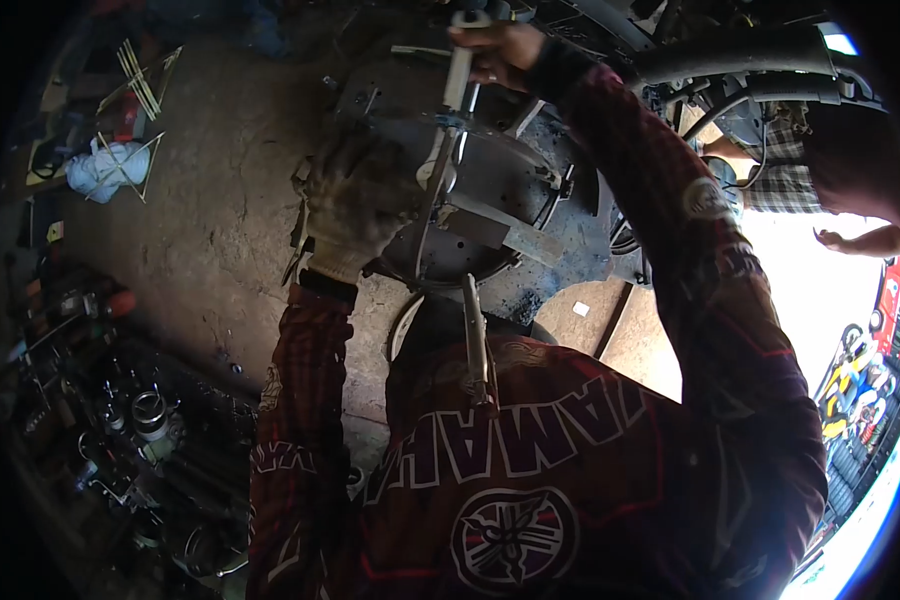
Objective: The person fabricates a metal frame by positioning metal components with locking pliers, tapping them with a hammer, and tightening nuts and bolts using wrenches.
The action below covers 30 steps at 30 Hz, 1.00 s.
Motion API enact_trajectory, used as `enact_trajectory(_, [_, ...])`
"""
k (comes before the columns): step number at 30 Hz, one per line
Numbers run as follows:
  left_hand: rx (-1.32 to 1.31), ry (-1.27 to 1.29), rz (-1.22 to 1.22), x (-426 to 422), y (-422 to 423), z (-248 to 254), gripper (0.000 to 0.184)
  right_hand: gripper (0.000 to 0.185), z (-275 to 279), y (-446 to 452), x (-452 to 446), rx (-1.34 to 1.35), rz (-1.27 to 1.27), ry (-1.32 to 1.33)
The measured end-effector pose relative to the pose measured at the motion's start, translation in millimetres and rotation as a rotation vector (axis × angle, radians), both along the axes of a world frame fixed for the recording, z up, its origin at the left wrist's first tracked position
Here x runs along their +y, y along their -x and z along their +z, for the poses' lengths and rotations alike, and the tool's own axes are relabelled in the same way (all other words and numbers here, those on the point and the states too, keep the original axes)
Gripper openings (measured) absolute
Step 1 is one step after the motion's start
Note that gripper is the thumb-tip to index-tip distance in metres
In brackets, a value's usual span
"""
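Note:
My bare right hand (505, 52) is closed around the upper end of a pale straight bar (458, 82), beside a round end piece. The bar stands over a round metal plate (370, 105) with small holes, which carries curved strips and brackets. My left hand (355, 215), in a worn work glove, is at the plate's left edge; shadow and blur hide its fingers. Metal tool handles (298, 235) show along the glove's outer side. A flat rectangular metal piece (478, 222) lies across the plate. Close to my chest, locking pliers (476, 335) point toward the plate's near edge.
Dark machine parts (150, 415) crowd the lower left. A white bundle (108, 170) and thin crossed sticks (140, 80) lie at the upper left. Thick black hoses (740, 65) run across the upper right. Another person (860, 160) in checked shorts stands at the right.

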State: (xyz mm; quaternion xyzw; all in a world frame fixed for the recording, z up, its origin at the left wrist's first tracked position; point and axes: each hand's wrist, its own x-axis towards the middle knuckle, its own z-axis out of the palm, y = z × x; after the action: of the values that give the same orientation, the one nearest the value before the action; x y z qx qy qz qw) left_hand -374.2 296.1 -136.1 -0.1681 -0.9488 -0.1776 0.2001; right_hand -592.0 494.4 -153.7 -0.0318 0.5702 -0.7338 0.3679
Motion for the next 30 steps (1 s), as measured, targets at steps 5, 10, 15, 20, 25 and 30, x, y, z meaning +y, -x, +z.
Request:
enact_trajectory(5, [0.153, 0.007, -0.007, -0.9, 5.2, -11.5, 0.032, 0.03, -18.3, 28.4, -46.5, 0.012, 0.41, 0.029])
enact_trajectory(10, [0.109, 0.017, 0.018, 3.8, 3.0, 0.0, 0.034, 0.031, -31.5, 40.8, -58.2, 0.175, 0.447, 0.008])
enact_trajectory(15, [0.053, 0.032, 0.038, -4.5, 2.3, -13.7, 0.036, 0.019, -100.0, 82.5, -21.0, -0.148, 0.583, 0.27])
enact_trajectory(20, [0.058, -0.005, 0.079, 1.6, 0.6, -5.1, 0.045, 0.033, -30.5, 21.0, -42.6, 0.162, 0.351, 0.018])
enact_trajectory(25, [0.05, 0.061, 0.048, 0.3, 0.5, -3.7, 0.045, 0.039, -28.3, 26.0, -50.3, 0.198, 0.481, -0.111])
enact_trajectory(30, [0.015, -0.055, 0.022, -4.6, -2.2, -2.3, 0.049, 0.022, 33.0, -47.6, 48.3, 0.063, -0.063, -0.072])
